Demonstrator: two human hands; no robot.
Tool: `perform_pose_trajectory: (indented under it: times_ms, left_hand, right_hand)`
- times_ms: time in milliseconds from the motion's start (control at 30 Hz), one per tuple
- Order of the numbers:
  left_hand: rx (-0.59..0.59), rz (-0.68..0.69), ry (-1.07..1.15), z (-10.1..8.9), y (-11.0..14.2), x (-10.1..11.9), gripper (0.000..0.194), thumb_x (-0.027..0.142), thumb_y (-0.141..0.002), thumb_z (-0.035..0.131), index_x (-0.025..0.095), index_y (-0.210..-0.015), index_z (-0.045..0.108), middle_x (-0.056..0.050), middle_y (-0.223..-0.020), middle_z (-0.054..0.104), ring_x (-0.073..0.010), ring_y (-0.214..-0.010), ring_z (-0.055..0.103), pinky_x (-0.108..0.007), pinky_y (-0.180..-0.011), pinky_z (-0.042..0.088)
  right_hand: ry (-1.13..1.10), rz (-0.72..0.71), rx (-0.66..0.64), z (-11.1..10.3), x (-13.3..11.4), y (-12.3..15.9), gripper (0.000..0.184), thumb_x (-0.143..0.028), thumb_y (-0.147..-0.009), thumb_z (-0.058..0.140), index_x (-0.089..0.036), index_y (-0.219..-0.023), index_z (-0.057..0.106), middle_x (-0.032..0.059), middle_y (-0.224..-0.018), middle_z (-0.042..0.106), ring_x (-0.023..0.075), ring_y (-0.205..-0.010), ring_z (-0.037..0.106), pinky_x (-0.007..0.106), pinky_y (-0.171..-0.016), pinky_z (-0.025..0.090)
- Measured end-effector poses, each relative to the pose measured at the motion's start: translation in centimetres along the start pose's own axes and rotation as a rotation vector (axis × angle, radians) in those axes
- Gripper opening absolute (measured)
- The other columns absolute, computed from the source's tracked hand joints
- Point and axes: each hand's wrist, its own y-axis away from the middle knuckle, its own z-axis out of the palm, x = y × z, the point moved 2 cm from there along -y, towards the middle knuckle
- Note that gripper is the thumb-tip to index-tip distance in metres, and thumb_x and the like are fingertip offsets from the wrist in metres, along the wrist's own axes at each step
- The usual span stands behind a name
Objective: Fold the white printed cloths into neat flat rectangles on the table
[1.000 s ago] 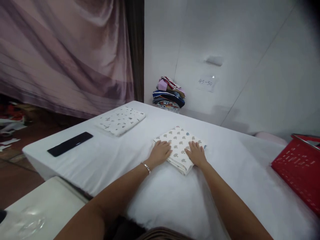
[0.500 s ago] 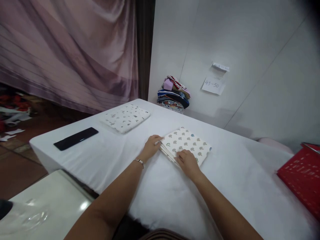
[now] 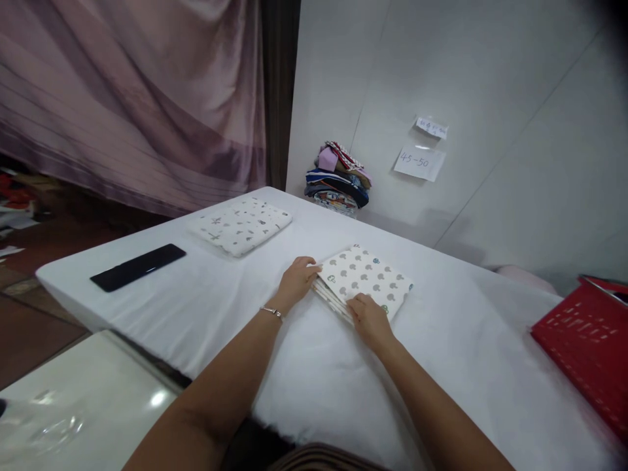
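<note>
A folded white cloth (image 3: 367,275) with grey mushroom-like prints and a few blue and green ones lies on the white-covered table (image 3: 235,294). Its layered edge faces me. My left hand (image 3: 298,281) pinches the cloth's left corner, thumb and fingers closed on the layers. At the near edge, my right hand (image 3: 369,317) grips the layers with bent fingers; its fingertips rest on top and the thumb is hidden. Farther left lies a second folded white cloth (image 3: 245,226) with small dark prints, apart from both hands.
A black flat phone-like slab (image 3: 139,267) lies near the table's left edge. A red perforated basket (image 3: 586,347) stands at the right. Behind the table rises a stack of folded fabrics (image 3: 338,180) by the wall. A pale glossy surface (image 3: 98,386) is at lower left.
The view has shifted slightly, so the table and its things sit a little farther left. Both hands keep their hold on the folded cloth, which still lies in the same spot.
</note>
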Motion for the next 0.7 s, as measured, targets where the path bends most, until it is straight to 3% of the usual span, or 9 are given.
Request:
perform_pose_trajectory:
  times_ms: [233,367,533,700]
  left_hand:
    - [-0.152,-0.039,-0.009,-0.1,0.5,-0.5,0.028,0.019,-0.085,0.044,0.027,-0.099,0.068,-0.004,-0.110,0.057,-0.0190,-0.101,0.052,-0.030,-0.081,0.047]
    - [-0.191,-0.017,-0.002,-0.3,0.7,-0.5,0.031,0.019,-0.084,0.046,0.028,-0.105,0.066,-0.003,-0.126,0.050,-0.0197,-0.107,0.051,-0.031,-0.086,0.046]
    - [-0.181,0.054,-0.004,-1.0,0.6,0.2,0.031,0.018,-0.082,0.052,0.026,-0.109,0.064,-0.002,-0.137,0.042,-0.0220,-0.121,0.042,-0.034,-0.097,0.042]
    - [-0.112,0.161,-0.057,-0.8,0.1,0.7,0.022,0.017,-0.082,0.054,0.021,-0.099,0.068,-0.007,-0.127,0.051,-0.0232,-0.119,0.044,-0.037,-0.097,0.042]
  right_hand:
    - [0.028,-0.052,-0.072,0.0,-0.3,0.3,0.020,-0.027,-0.090,0.044,-0.021,-0.098,0.063,0.0069,-0.094,0.058,0.0195,-0.088,0.052,0.028,-0.071,0.041]
    - [-0.034,-0.043,-0.063,-0.1,-0.1,0.4,0.024,-0.026,-0.092,0.040,-0.022,-0.100,0.062,0.0064,-0.094,0.058,0.0185,-0.090,0.052,0.027,-0.075,0.042]
    - [-0.038,-0.023,-0.090,0.0,0.4,0.5,0.026,-0.026,-0.093,0.038,-0.021,-0.100,0.063,0.0056,-0.094,0.058,0.0175,-0.091,0.053,0.026,-0.076,0.041]
    - [0.067,-0.044,-0.128,-0.2,0.0,0.3,0.025,-0.023,-0.093,0.039,-0.019,-0.103,0.062,0.0070,-0.098,0.059,0.0177,-0.092,0.052,0.025,-0.072,0.041]
